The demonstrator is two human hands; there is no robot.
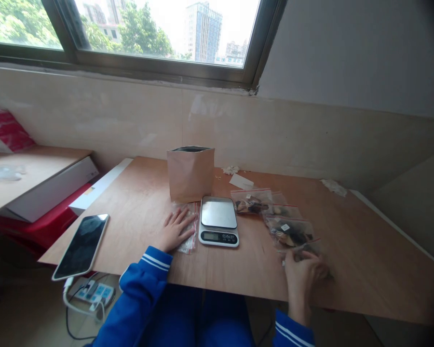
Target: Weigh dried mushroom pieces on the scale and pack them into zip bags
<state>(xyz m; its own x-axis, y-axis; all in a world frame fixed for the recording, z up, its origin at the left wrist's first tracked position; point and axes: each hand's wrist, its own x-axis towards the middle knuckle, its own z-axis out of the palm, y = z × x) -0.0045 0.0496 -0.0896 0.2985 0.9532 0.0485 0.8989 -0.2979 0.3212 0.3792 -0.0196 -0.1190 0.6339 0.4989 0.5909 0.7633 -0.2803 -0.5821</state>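
My left hand point(176, 230) lies flat with fingers spread on a stack of clear zip bags point(188, 245) with red seal lines. Just right of it stands a kitchen scale point(219, 219) with a bare metal plate. At the right, my right hand point(303, 270) has its thumb and fingers pinched on the nearest zip bag point(314, 246), which it partly covers. Beyond that lie more filled bags, among them a labelled zip bag point(292, 233) with dark and tan dried pieces and another filled bag point(253, 201) beside the scale.
A brown paper pouch point(191, 174) stands with its top open behind the scale. A white card point(241, 181) and crumpled tissue point(230, 170) lie near the wall. At the table's left edge is a tablet point(82, 246), with a power strip point(96, 293) below.
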